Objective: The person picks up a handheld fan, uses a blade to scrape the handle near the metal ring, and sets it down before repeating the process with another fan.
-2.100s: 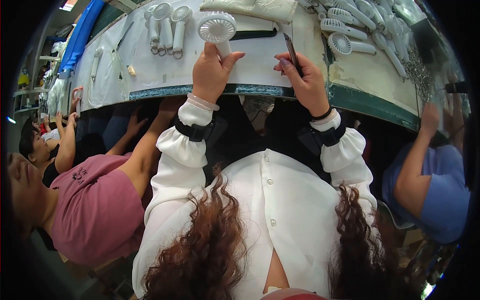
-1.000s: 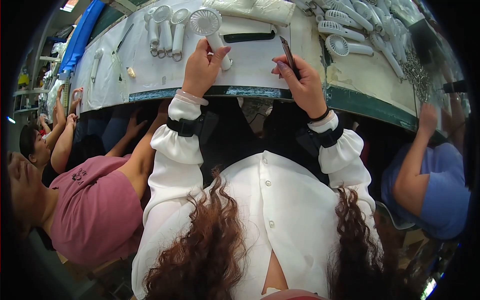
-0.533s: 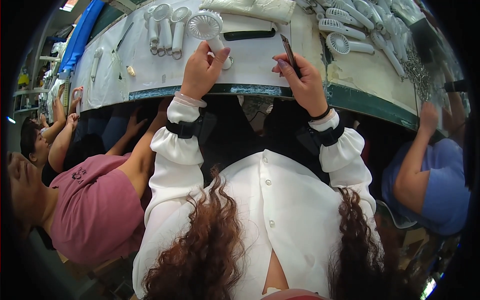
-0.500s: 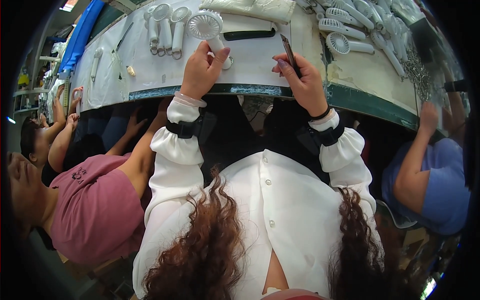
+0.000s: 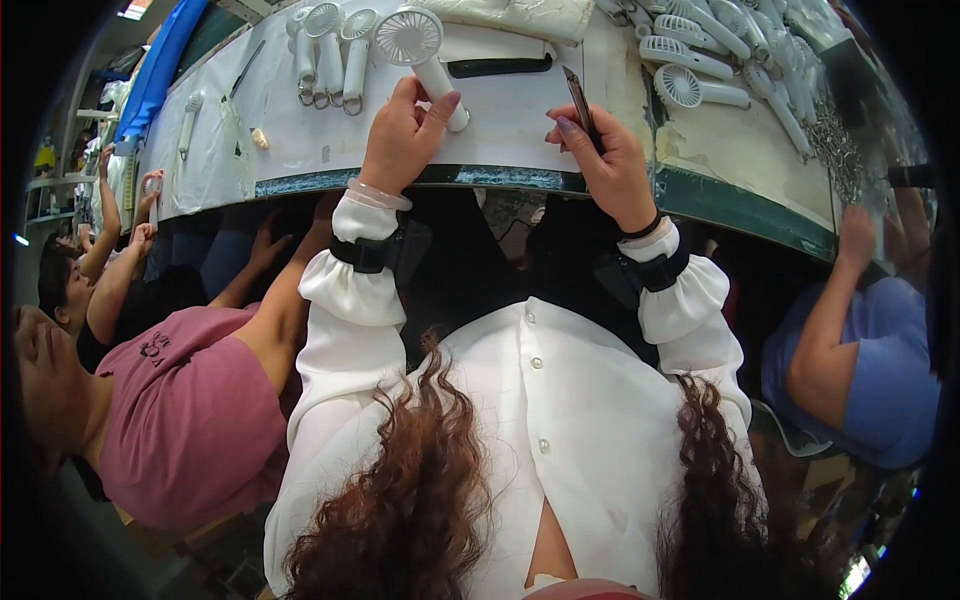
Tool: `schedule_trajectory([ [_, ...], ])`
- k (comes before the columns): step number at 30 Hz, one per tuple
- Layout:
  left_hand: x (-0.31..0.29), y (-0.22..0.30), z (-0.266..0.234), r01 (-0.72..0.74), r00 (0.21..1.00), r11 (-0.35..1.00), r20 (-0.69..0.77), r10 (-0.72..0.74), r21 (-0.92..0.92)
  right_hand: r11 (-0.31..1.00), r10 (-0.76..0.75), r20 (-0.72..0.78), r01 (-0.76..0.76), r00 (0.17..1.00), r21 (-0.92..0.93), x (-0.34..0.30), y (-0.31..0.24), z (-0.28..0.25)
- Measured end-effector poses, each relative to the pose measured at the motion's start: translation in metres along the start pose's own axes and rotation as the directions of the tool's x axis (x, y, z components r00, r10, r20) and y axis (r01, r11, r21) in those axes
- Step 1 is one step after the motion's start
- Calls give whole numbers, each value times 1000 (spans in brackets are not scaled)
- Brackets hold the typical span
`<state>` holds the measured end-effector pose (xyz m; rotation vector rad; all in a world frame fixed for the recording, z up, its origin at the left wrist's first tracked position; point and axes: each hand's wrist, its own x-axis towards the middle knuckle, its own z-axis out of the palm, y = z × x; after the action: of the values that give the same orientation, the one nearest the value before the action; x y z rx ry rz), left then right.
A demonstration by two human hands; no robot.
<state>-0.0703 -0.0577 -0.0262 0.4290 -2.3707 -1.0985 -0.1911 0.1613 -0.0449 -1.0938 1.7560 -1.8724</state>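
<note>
At a long white-topped workbench with a green front edge [image 5: 520, 178], a person in a white button-front blouse works with both hands raised to the bench. The left hand [image 5: 400, 140] is closed around the handle of a small white handheld fan with a round grille head [image 5: 418, 48], thumb and fingers wrapped about the handle's lower end while the fan lies on the bench surface, head pointing away from the body. The right hand [image 5: 605, 160] pinches a slim dark blade-like tool [image 5: 580, 98] between thumb and fingertips, its tip angled up and away over the bench, just right of the fan. A flat black strip [image 5: 498, 67] lies on the bench between the two hands, beyond them. A row of three more white fans [image 5: 330, 50] lies to the left, and a further scatter of white fans [image 5: 700, 60] spreads to the right. A person in a pink shirt [image 5: 190, 410] sits at left, another in a blue shirt [image 5: 880, 370] at right.
</note>
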Motion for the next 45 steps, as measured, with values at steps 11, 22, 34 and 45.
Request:
schedule_trajectory([
  [11, -3, -7, -2, -62, 998, 998, 18, 62, 28, 999, 46, 45, -47, 998, 8, 7, -3, 3],
  [22, 5, 14, -17, 287, 955, 654, 152, -256, -700, 954, 173, 127, -198, 977, 227, 22, -13, 38],
  [34, -6, 38, -22, 299, 954, 622, 233, -187, -724, 960, 106, 35, -111, 994, 258, 32, -22, 58],
  [45, -7, 36, -23, 321, 947, 532, 258, -191, -783, 973, 113, 67, -124, 991, 195, 42, -25, 61],
])
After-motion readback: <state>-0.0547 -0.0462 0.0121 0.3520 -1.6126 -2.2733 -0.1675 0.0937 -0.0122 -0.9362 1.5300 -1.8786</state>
